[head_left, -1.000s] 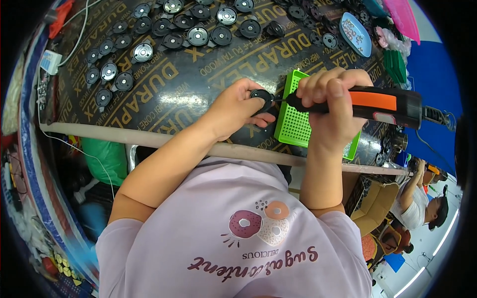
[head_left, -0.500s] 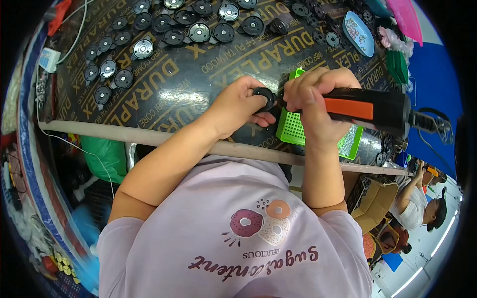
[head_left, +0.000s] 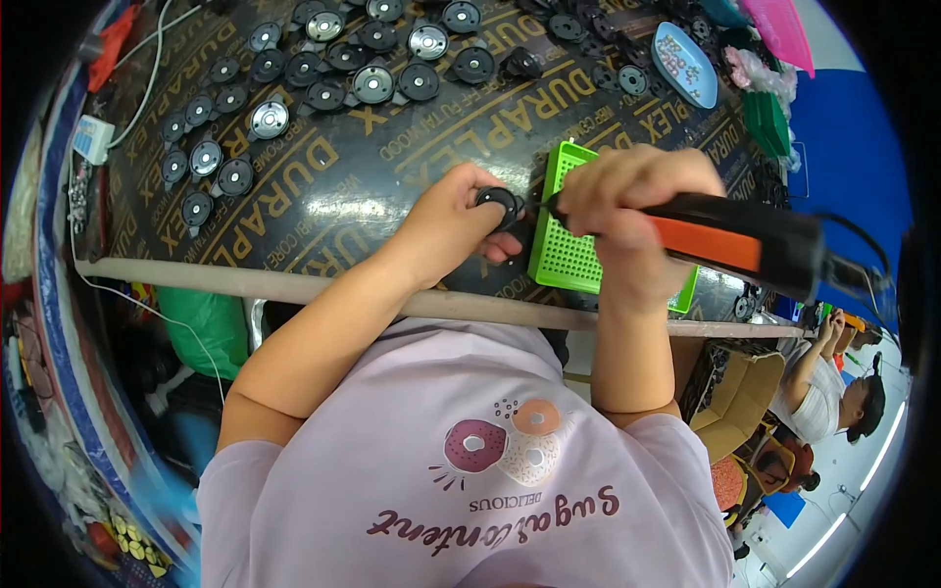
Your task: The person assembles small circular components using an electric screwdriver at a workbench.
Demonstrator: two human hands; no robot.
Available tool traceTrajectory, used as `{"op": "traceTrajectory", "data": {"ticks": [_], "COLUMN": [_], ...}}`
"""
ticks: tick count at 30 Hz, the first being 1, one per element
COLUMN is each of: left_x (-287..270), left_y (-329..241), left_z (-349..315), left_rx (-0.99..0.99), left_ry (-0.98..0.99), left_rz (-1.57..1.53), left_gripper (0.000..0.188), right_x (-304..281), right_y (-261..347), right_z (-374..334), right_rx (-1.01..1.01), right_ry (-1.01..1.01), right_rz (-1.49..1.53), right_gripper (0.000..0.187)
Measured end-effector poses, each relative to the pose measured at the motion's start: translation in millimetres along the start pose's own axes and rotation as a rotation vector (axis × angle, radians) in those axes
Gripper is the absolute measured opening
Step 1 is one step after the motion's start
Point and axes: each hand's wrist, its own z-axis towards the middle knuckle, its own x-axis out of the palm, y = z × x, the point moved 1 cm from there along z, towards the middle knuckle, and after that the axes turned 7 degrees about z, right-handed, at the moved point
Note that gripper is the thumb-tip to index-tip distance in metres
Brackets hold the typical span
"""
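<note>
My left hand [head_left: 446, 225] is closed around a small round black plastic part [head_left: 497, 209], thumb across its face, just above the table's near edge. My right hand [head_left: 637, 201] grips a black and orange electric screwdriver [head_left: 711, 245], which lies nearly level with its cable end to the right. Its thin tip points left at the part; whether the two touch I cannot tell. Beneath the right hand sits a bright green tray [head_left: 564, 257] with a perforated section, partly hidden by the hand and wrist.
Several round black parts, some with silver discs [head_left: 373, 85], cover the far left and middle of the table [head_left: 363, 196]. A light blue dish [head_left: 684, 65] of small pieces stands far right, near green containers [head_left: 765, 124]. Another person [head_left: 828, 392] sits at the right.
The screwdriver's cable end has swung right and toward my body, its tip still beside the part. My left hand keeps its hold. The whole view has shifted slightly.
</note>
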Motion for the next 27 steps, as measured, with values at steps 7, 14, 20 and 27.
{"op": "traceTrajectory", "data": {"ticks": [7,14,20,27], "left_x": [-48,-108,-104,-51], "left_y": [-53,15,28,-82], "left_z": [-89,-154,-152,-39], "left_rx": [0.467,-0.458,-0.237,0.64], "left_ry": [0.317,0.438,0.527,0.055], "left_rz": [1.051,1.818,1.777,1.401], "left_gripper": [0.019,0.018,0.019,0.011], "right_x": [-48,-45,-49,-48], "right_y": [-3,-6,-7,-6], "right_z": [2,4,3,3], "right_rx": [0.006,0.044,0.05,0.046], "right_ry": [-0.463,-0.406,-0.41,-0.453], "right_rz": [-0.316,-0.476,-0.444,-0.408], "right_gripper": [0.016,0.018,0.018,0.016]}}
